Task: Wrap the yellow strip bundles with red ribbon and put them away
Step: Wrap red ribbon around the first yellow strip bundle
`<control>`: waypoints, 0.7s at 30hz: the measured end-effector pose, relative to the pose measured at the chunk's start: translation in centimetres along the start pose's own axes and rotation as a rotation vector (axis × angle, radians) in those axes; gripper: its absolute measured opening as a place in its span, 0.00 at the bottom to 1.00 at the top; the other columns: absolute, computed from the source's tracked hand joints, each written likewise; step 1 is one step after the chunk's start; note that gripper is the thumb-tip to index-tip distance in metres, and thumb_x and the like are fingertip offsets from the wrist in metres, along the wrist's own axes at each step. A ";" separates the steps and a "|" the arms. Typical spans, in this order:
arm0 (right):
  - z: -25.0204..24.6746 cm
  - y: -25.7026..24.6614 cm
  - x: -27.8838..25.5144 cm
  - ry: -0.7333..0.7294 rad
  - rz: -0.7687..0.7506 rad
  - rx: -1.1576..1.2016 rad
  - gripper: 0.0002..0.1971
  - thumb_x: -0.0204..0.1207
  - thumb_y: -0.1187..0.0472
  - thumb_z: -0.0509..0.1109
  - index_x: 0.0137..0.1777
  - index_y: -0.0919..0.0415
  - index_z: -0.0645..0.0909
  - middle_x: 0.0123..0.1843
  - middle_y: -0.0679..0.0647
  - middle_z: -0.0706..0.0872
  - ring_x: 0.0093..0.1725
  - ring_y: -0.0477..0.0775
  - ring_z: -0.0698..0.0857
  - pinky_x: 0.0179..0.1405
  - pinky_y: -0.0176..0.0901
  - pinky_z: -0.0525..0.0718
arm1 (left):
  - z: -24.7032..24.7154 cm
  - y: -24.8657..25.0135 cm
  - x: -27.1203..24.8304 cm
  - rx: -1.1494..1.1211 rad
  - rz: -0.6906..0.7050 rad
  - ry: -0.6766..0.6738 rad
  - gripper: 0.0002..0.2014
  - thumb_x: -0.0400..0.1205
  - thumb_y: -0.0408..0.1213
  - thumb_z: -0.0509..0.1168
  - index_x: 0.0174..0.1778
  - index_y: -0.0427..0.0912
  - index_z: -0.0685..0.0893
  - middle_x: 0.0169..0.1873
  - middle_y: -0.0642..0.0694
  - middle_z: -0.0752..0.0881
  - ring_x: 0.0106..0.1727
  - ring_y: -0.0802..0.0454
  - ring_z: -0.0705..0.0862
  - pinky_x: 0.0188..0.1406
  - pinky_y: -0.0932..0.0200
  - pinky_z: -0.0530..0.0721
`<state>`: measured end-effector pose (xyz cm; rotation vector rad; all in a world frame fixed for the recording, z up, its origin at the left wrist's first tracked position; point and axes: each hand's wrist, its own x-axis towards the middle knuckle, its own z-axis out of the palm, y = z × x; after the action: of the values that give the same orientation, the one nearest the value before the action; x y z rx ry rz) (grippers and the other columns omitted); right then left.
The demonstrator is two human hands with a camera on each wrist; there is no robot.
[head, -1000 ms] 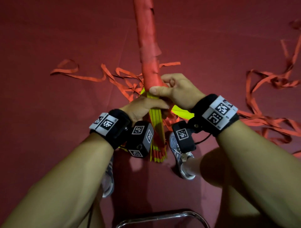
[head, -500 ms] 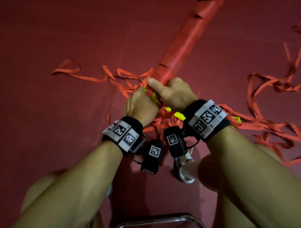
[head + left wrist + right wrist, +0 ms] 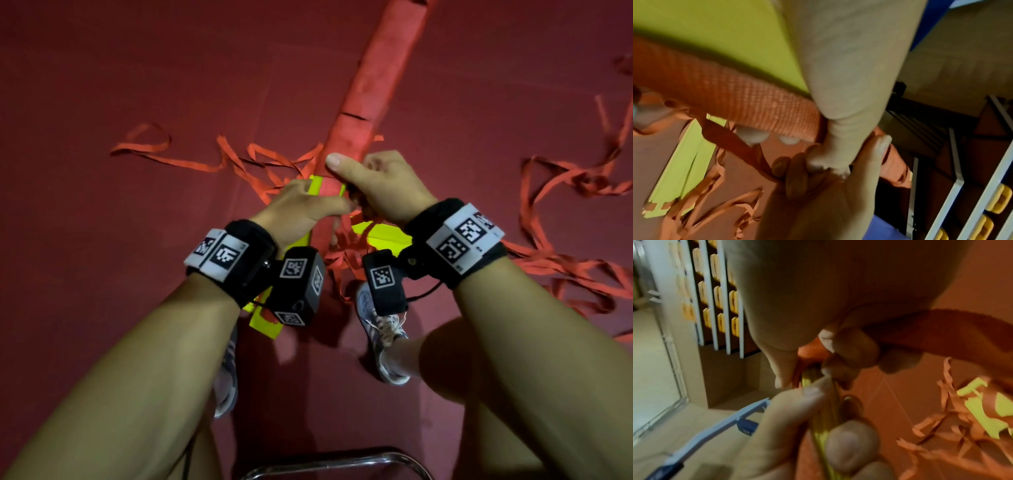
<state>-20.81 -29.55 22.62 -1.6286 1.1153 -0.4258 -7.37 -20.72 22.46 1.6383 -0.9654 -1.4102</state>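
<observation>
Together, left hand (image 3: 298, 209) and right hand (image 3: 383, 186), fingers curled tight around the ribbon-wrapped yellow strip bundle (image 3: 363, 102).

black wristbands (image 3: 255, 236), white coded tags (image 3: 462, 236), camera boxes (image 3: 298, 284), grey sneakers (image 3: 382, 330)

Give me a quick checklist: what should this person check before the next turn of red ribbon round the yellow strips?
1. Left hand grips the yellow strip bundle: ok.
2. Right hand holds the red ribbon wrap, thumb pressed on it: ok.
3. Wrap covers the whole bundle: not ok, yellow shows at and below the hands.
4. Working end of the ribbon held fast: cannot tell, the hands hide it.
5. Loose ribbons lie on the floor close by: ok.
</observation>
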 end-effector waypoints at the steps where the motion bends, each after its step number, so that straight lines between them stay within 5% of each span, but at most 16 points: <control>1: -0.1 -0.1 0.0 0.010 0.019 -0.086 0.34 0.70 0.28 0.73 0.34 0.64 0.80 0.25 0.57 0.84 0.22 0.57 0.83 0.24 0.48 0.81 | 0.2 -0.1 0.1 0.065 0.025 0.064 0.15 0.75 0.41 0.77 0.30 0.34 0.83 0.25 0.49 0.83 0.25 0.53 0.81 0.25 0.62 0.76; 3: -0.3 -0.3 -0.2 0.014 0.069 -0.252 0.35 0.71 0.26 0.69 0.33 0.63 0.80 0.29 0.57 0.89 0.28 0.59 0.89 0.29 0.49 0.86 | 0.7 -0.4 0.2 0.183 0.057 0.188 0.21 0.69 0.49 0.79 0.35 0.31 0.85 0.25 0.52 0.81 0.26 0.56 0.78 0.25 0.57 0.72; 5: -0.4 -0.2 -0.3 0.010 0.071 -0.350 0.37 0.74 0.27 0.68 0.35 0.67 0.82 0.32 0.62 0.90 0.34 0.63 0.90 0.35 0.54 0.90 | 1.0 -1.1 0.5 0.209 0.036 0.256 0.15 0.72 0.40 0.78 0.35 0.31 0.86 0.23 0.55 0.79 0.23 0.58 0.75 0.22 0.63 0.69; 7: -0.2 -0.1 -0.3 0.012 0.039 -0.445 0.38 0.77 0.29 0.67 0.38 0.71 0.81 0.34 0.64 0.88 0.40 0.65 0.87 0.42 0.57 0.86 | 1.0 -1.4 0.7 0.222 0.010 0.307 0.11 0.74 0.34 0.76 0.29 0.37 0.82 0.18 0.57 0.76 0.20 0.60 0.72 0.19 0.66 0.67; 9: 0.2 -0.2 -0.4 0.008 0.039 -0.449 0.34 0.78 0.31 0.67 0.35 0.66 0.77 0.32 0.60 0.82 0.40 0.63 0.81 0.39 0.52 0.77 | 1.3 -1.3 0.8 0.271 0.010 0.351 0.11 0.74 0.37 0.76 0.31 0.41 0.81 0.20 0.57 0.78 0.22 0.59 0.75 0.22 0.63 0.70; 11: 0.8 0.0 -0.3 0.039 0.079 -0.409 0.34 0.74 0.26 0.67 0.38 0.62 0.79 0.37 0.58 0.85 0.44 0.62 0.82 0.39 0.49 0.75 | 1.8 -0.8 0.5 0.387 -0.001 0.406 0.09 0.75 0.43 0.76 0.45 0.45 0.85 0.35 0.54 0.87 0.39 0.51 0.85 0.32 0.58 0.72; 13: 1.4 0.1 -0.1 0.098 0.105 -0.381 0.43 0.63 0.18 0.64 0.46 0.63 0.83 0.47 0.62 0.88 0.50 0.64 0.85 0.43 0.46 0.76 | 2.5 -0.4 0.1 0.563 -0.022 0.469 0.18 0.78 0.47 0.74 0.62 0.48 0.84 0.53 0.46 0.90 0.56 0.39 0.86 0.44 0.55 0.73; 15: 1.7 0.3 0.1 0.132 0.113 -0.294 0.46 0.54 0.16 0.64 0.45 0.63 0.85 0.43 0.59 0.88 0.44 0.61 0.86 0.38 0.46 0.76 | 2.6 -0.4 -0.3 0.670 0.024 0.509 0.22 0.78 0.50 0.73 0.68 0.51 0.80 0.59 0.44 0.89 0.62 0.36 0.85 0.49 0.51 0.74; 18: 0.8 -0.2 0.2 0.097 0.100 -0.102 0.37 0.57 0.26 0.75 0.37 0.66 0.81 0.30 0.55 0.80 0.28 0.57 0.78 0.28 0.51 0.75 | 2.1 -0.3 -0.1 0.505 0.098 0.478 0.21 0.74 0.51 0.73 0.62 0.52 0.83 0.52 0.50 0.91 0.57 0.43 0.87 0.51 0.51 0.82; 21: 0.1 -0.2 0.1 0.028 0.063 0.009 0.41 0.56 0.32 0.81 0.42 0.76 0.80 0.31 0.58 0.74 0.27 0.55 0.73 0.26 0.52 0.72 | 1.4 0.1 0.3 0.188 0.031 0.241 0.07 0.72 0.45 0.75 0.44 0.52 0.90 0.35 0.59 0.87 0.39 0.59 0.85 0.40 0.55 0.77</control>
<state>-20.57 -29.62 22.77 -1.5795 1.1809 -0.4126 -8.73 -21.10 22.31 1.8730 -1.0012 -1.0967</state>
